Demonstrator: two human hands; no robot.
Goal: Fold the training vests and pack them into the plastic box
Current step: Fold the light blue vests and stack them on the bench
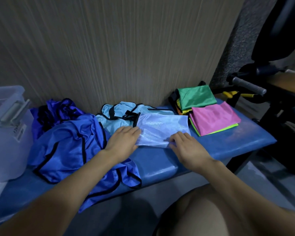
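The plastic box (10, 126) carries a white label (20, 132) on its side. Its print is too blurred to read. No other text shows.

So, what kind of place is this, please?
Probably a gym or sports club. Training vests lie on a blue padded bench, and exercise equipment with a handle stands at right.
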